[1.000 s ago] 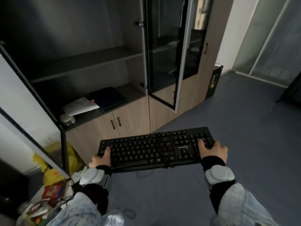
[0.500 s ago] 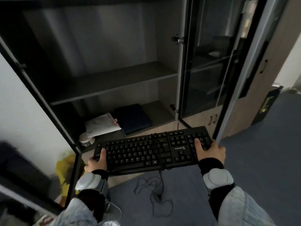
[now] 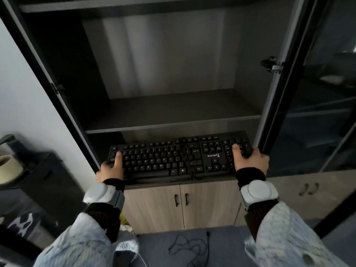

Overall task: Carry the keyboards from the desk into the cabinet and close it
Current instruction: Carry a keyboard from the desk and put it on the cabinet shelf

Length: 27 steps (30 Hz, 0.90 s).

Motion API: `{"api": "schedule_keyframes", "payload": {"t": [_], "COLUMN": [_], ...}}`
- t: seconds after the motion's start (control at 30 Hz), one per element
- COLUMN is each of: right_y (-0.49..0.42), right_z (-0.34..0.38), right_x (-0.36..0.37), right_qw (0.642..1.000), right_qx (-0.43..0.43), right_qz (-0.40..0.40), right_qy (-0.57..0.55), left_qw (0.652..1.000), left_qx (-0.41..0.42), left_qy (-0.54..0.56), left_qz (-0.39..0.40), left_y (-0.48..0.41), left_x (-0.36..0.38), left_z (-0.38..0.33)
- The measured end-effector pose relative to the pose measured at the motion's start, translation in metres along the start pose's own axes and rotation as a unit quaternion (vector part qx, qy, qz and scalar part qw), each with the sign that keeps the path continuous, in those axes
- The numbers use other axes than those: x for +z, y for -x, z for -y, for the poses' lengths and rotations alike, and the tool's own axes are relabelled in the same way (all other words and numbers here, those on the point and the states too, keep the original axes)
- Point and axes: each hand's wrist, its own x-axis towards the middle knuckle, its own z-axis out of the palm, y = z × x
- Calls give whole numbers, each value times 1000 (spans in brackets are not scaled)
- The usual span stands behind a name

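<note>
Keyboard [image 3: 179, 157] now at cabinet [image 3: 173, 122] shelf mouth, left hand [image 3: 110, 170], right hand [image 3: 250, 158] gripping ends, cable [image 3: 192, 247] trailing on floor

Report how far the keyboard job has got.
Done: the cabinet's glass door stands open, and one keyboard has reached the cabinet. In hand: the left hand and right hand grip its two ends at the front edge of the lower shelf, under the bare middle shelf. Left: let go, tuck in the cable dangling to the floor, close the door. Other keyboards are out of view.
</note>
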Motion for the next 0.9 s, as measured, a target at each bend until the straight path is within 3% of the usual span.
{"api": "schedule_keyframes", "payload": {"t": [0.3,0.57,0.9], "right_y": [-72,-120,-126], "right_z": [103,180,186], "right_x": [79,155,257], "right_qw": [995,993,997], "right_qx": [-84,-99,-36], "right_qz": [-18,-21,65], "right_qy": [-49,-66,24], "left_qw": [996,993,998], "left_qx": [60,92,31], "left_qy": [37,32,-48], "left_qz": [-52,-71,-38], "left_y": [-120,-225,-311], "left_x": [4,3,19], "left_z": [-88,-158,-137]}}
